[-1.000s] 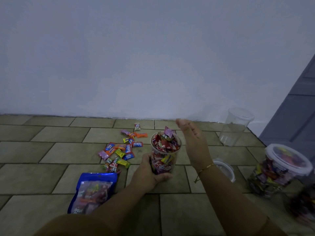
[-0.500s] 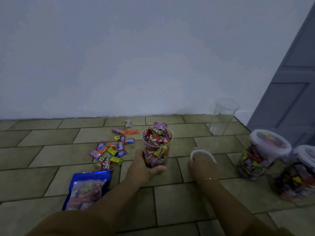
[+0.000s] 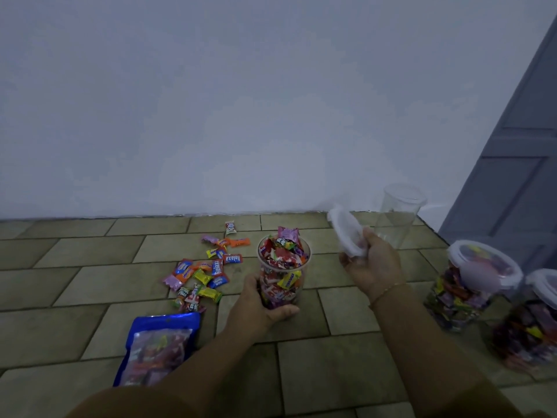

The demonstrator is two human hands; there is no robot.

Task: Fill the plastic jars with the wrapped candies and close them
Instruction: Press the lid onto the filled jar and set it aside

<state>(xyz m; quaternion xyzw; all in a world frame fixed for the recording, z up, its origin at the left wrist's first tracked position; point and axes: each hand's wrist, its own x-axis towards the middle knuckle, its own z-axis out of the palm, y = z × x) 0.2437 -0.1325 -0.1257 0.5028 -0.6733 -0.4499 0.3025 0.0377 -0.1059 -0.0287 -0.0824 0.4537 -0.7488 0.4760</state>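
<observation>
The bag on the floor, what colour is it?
Shiny blue bag with a clear window, in the head view.

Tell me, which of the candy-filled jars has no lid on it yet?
The middle jar that the left hand holds: its mouth is open, candy heaped above the rim. The two filled jars at right are capped.

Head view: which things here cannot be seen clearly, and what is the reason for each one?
- Far-right closed jar: cut by the right edge and blurred.
- Blue candy bag: contents blurred, lower end behind the left arm.
- Open jar: base hidden by the left hand.
- Lid in the right hand: motion-blurred, near rim covered by fingers.
- Small candy wrappers: most print too small.
</observation>
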